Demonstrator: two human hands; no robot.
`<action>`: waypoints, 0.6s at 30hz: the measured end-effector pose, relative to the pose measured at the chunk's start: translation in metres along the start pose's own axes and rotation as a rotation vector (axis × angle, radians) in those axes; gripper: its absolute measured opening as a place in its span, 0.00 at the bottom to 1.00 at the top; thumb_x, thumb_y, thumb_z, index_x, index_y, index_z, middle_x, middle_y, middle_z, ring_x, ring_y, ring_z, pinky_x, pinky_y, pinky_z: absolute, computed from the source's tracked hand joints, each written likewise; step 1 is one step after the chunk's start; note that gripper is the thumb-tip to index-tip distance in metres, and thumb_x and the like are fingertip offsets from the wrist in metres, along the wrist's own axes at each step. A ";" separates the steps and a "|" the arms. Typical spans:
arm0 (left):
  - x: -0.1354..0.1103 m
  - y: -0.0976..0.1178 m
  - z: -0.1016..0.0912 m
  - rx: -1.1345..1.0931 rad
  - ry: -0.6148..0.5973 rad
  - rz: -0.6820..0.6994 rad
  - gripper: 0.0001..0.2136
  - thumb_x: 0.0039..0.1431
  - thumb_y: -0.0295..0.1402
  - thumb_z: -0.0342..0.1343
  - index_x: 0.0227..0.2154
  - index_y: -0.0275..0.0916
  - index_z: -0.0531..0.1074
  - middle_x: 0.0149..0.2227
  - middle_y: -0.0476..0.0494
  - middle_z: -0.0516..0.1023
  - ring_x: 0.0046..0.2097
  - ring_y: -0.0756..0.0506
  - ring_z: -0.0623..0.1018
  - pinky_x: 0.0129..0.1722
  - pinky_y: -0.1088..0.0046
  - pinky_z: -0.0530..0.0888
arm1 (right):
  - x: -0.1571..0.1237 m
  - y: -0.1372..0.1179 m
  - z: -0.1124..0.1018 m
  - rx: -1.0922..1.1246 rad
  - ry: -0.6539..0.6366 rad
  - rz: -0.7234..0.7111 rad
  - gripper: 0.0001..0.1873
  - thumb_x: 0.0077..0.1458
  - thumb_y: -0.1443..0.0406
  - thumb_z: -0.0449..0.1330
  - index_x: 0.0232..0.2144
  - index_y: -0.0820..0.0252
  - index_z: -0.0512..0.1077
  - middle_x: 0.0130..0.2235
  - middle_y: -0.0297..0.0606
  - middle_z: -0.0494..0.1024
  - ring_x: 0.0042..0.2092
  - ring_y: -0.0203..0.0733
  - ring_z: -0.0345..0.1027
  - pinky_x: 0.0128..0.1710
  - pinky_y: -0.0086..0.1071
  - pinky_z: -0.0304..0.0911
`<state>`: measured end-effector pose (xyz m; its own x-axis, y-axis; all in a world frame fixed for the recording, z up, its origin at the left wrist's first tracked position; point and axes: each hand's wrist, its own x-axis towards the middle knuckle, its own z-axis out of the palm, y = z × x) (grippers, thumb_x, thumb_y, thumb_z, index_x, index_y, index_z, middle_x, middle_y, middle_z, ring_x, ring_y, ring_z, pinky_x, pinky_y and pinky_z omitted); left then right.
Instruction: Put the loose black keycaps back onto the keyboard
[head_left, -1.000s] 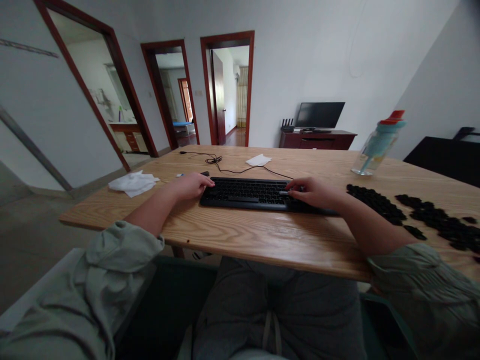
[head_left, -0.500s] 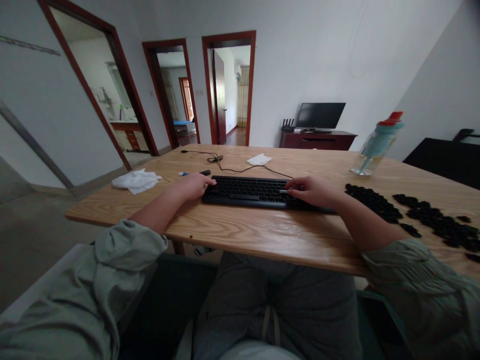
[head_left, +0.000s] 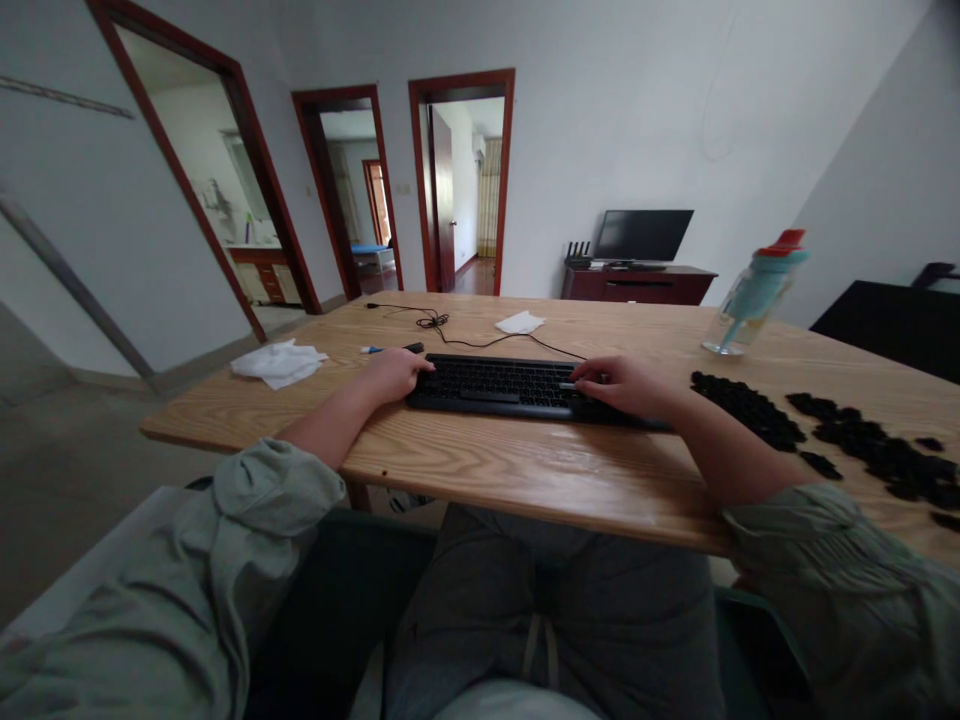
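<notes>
A black keyboard point(head_left: 502, 385) lies flat on the wooden table point(head_left: 525, 470) in front of me. My left hand point(head_left: 394, 373) is curled round the keyboard's left end, thumb on top. My right hand point(head_left: 626, 385) rests on the right part of the keys, fingers pinched on a small pale thing point(head_left: 570, 385) that I cannot make out. Rows of loose black keycaps point(head_left: 750, 410) are spread on the table to the right of my right forearm.
A crumpled white tissue point(head_left: 279, 362) lies at the table's left, with a pen point(head_left: 390, 349) behind my left hand. The keyboard cable point(head_left: 435, 322) and a small tissue point(head_left: 520, 322) lie further back. A teal bottle point(head_left: 750, 300) stands far right. Doorways and a TV point(head_left: 641, 235) are beyond.
Both hands stay where they were on the keyboard. Only the view has shifted slightly.
</notes>
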<state>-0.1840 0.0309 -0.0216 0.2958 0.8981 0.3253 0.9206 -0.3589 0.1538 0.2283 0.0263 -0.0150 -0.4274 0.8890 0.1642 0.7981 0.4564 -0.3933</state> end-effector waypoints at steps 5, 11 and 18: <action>-0.004 -0.002 -0.005 0.078 0.147 0.062 0.22 0.55 0.24 0.47 0.48 0.39 0.79 0.50 0.42 0.81 0.52 0.42 0.77 0.56 0.66 0.72 | 0.000 0.001 -0.001 0.019 0.005 0.015 0.15 0.58 0.56 0.58 0.43 0.55 0.78 0.33 0.37 0.80 0.30 0.39 0.69 0.29 0.32 0.61; -0.003 -0.003 -0.003 0.050 0.130 0.192 0.20 0.55 0.25 0.47 0.44 0.37 0.81 0.45 0.40 0.81 0.49 0.42 0.77 0.56 0.64 0.71 | -0.001 -0.001 -0.002 -0.009 0.013 0.028 0.16 0.59 0.56 0.57 0.43 0.55 0.79 0.34 0.38 0.81 0.32 0.41 0.70 0.32 0.34 0.61; -0.002 -0.003 -0.001 0.112 -0.003 0.181 0.19 0.55 0.26 0.47 0.41 0.39 0.83 0.46 0.40 0.79 0.49 0.42 0.76 0.55 0.65 0.71 | -0.003 -0.002 -0.003 -0.015 0.005 0.015 0.16 0.59 0.57 0.57 0.44 0.57 0.78 0.35 0.39 0.80 0.33 0.42 0.71 0.33 0.34 0.62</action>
<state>-0.1877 0.0297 -0.0222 0.4595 0.8226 0.3350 0.8750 -0.4840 -0.0115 0.2293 0.0226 -0.0115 -0.4131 0.8960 0.1627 0.8108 0.4432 -0.3822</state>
